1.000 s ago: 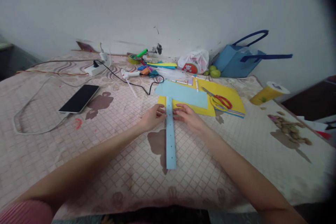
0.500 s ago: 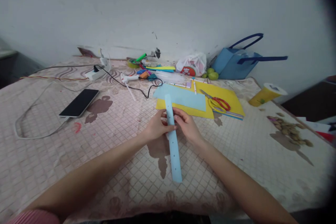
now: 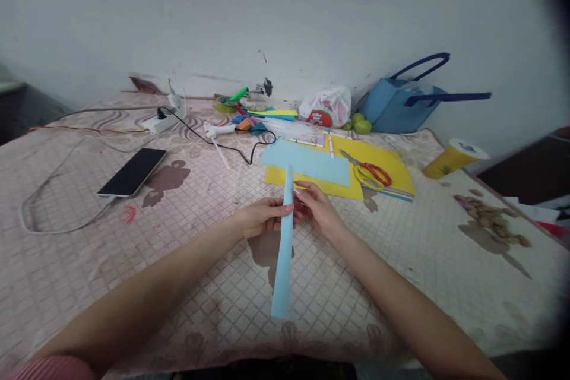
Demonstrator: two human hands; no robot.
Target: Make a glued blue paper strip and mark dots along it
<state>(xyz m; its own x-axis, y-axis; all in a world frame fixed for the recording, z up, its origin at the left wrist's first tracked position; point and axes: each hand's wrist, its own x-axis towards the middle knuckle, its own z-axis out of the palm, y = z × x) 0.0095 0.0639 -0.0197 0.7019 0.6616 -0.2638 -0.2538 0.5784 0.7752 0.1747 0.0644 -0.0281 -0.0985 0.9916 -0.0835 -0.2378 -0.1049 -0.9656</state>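
Note:
A long light blue paper strip [image 3: 283, 261] is held up over the table, its lower end pointing toward me. My left hand [image 3: 267, 212] grips it near the upper part, thumb on the front and fingers behind. On the strip's right side, my right hand [image 3: 316, 205] has its fingers bent at the edge; whether it pinches the strip is hard to see. Beyond the hands lie a light blue sheet [image 3: 307, 161] and a yellow sheet [image 3: 329, 187]. Scissors [image 3: 373, 176] with red and yellow handles rest on yellow paper at the right.
At the left are a phone [image 3: 133, 172] and a power strip [image 3: 161, 123]. A white glue gun [image 3: 219, 129], tape [image 3: 225, 105], a plastic bag [image 3: 327, 108] and a blue bag [image 3: 396, 108] stand farther back. A yellow roll [image 3: 452, 160] and peanuts [image 3: 490, 219] are right.
The strip has turned and its lower end has swung left; the row of small dark marks no longer shows. My left hand's grip has shifted slightly lower, with its fingers now behind the strip.

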